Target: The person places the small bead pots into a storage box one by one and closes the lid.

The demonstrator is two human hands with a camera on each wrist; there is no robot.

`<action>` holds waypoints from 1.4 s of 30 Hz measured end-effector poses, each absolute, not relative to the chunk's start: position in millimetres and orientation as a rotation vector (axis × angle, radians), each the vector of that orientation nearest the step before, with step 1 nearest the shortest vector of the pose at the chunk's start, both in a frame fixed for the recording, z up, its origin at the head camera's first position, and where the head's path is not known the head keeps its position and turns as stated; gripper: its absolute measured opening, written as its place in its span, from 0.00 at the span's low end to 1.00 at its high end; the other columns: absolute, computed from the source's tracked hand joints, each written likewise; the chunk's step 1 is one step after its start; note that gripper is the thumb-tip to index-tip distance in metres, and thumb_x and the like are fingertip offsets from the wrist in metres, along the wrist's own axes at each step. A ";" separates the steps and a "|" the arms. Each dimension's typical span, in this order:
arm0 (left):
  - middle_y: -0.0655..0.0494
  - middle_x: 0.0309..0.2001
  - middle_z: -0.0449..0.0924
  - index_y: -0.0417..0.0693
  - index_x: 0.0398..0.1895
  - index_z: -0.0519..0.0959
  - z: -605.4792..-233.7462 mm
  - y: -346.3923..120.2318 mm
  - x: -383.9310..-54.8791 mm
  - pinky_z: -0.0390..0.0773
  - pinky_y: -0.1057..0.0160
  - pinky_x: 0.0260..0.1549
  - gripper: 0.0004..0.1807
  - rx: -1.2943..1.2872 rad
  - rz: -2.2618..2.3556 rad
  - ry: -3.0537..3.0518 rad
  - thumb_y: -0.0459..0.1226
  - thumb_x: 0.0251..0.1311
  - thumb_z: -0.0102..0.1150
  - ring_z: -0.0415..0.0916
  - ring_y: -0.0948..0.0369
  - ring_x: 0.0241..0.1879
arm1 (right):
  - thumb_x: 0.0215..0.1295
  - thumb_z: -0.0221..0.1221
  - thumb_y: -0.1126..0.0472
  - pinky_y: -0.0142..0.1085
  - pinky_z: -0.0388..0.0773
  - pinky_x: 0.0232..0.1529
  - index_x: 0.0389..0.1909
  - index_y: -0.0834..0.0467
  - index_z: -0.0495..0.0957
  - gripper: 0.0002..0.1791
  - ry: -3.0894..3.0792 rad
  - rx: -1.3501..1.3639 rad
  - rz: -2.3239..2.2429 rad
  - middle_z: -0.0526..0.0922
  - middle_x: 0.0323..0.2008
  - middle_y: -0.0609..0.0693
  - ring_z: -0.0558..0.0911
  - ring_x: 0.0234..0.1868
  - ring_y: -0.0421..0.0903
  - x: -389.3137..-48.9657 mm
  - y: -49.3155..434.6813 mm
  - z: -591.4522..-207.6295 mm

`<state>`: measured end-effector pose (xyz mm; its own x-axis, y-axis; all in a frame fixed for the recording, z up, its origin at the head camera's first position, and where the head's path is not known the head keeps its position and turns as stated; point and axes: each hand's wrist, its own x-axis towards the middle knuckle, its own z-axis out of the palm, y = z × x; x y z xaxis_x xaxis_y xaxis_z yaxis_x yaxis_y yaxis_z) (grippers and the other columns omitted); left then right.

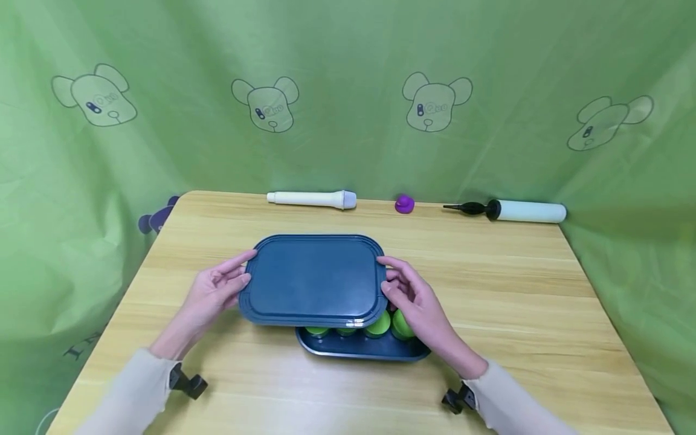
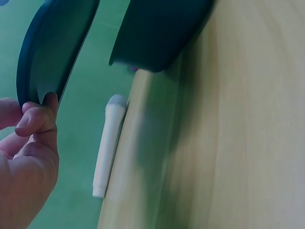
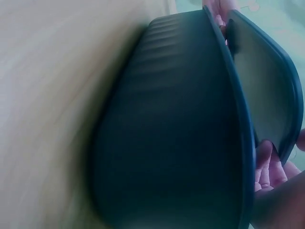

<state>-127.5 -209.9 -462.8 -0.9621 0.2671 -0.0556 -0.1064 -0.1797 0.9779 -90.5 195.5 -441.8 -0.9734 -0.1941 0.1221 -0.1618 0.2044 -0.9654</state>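
Observation:
A dark blue rectangular lid (image 1: 315, 278) with rounded corners is held up over the table between both hands. My left hand (image 1: 214, 290) pinches its left edge; in the left wrist view the thumb and fingers (image 2: 40, 119) grip the rim. At the opposite edge my right hand (image 1: 410, 293) pinches the lid, with fingertips underneath. Below, a matching dark box (image 1: 364, 349) stands on the table, its back part hidden by the lid. Several round green pieces (image 1: 377, 326) lie inside it in a row. In the right wrist view the raised lid (image 3: 267, 81) is apart from the box (image 3: 167, 119).
Along the back edge of the wooden table (image 1: 516, 326) lie a white microphone-shaped thing (image 1: 312, 199), a small purple rubber duck (image 1: 405, 203) and a white hand pump (image 1: 522, 211) with a black nozzle. A green curtain (image 1: 348, 151) hangs behind.

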 end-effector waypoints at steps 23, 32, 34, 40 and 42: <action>0.52 0.44 0.81 0.37 0.83 0.66 -465.6 -147.3 -120.0 0.67 0.71 0.22 0.32 0.282 2.192 1.792 0.27 0.79 0.58 0.67 0.67 0.22 | 0.83 0.56 0.70 0.30 0.76 0.32 0.73 0.66 0.75 0.21 2.447 -0.205 -2.006 0.77 0.43 0.52 0.74 0.33 0.41 -76.9 251.0 -452.3; 0.54 0.45 0.87 0.31 0.83 0.60 -459.8 -131.9 -118.6 0.78 0.71 0.29 0.36 0.233 2.272 1.700 0.22 0.75 0.58 0.77 0.67 0.29 | 0.82 0.56 0.72 0.31 0.75 0.31 0.76 0.65 0.69 0.25 2.425 -0.169 -2.120 0.80 0.40 0.50 0.76 0.31 0.40 -74.7 259.2 -449.2; 0.55 0.44 0.88 0.24 0.77 0.66 -458.0 -129.2 -119.0 0.80 0.70 0.33 0.30 0.185 2.262 1.739 0.23 0.74 0.59 0.79 0.66 0.31 | 0.81 0.57 0.73 0.30 0.77 0.31 0.74 0.68 0.70 0.24 2.422 -0.134 -2.161 0.82 0.40 0.49 0.78 0.32 0.40 -74.1 260.4 -447.6; 0.55 0.38 0.88 0.27 0.54 0.85 -452.0 -128.3 -118.4 0.80 0.68 0.34 0.11 0.147 2.255 1.878 0.27 0.74 0.65 0.79 0.63 0.30 | 0.81 0.61 0.69 0.29 0.79 0.32 0.56 0.74 0.82 0.12 2.493 -0.073 -2.210 0.84 0.36 0.48 0.79 0.30 0.40 -72.9 264.1 -441.9; 0.55 0.35 0.86 0.33 0.51 0.88 -450.3 -129.1 -117.6 0.78 0.68 0.32 0.09 0.170 2.267 1.908 0.28 0.74 0.66 0.77 0.63 0.29 | 0.81 0.61 0.70 0.29 0.79 0.32 0.54 0.74 0.83 0.11 2.532 -0.120 -2.217 0.83 0.36 0.49 0.79 0.30 0.42 -72.5 265.1 -440.5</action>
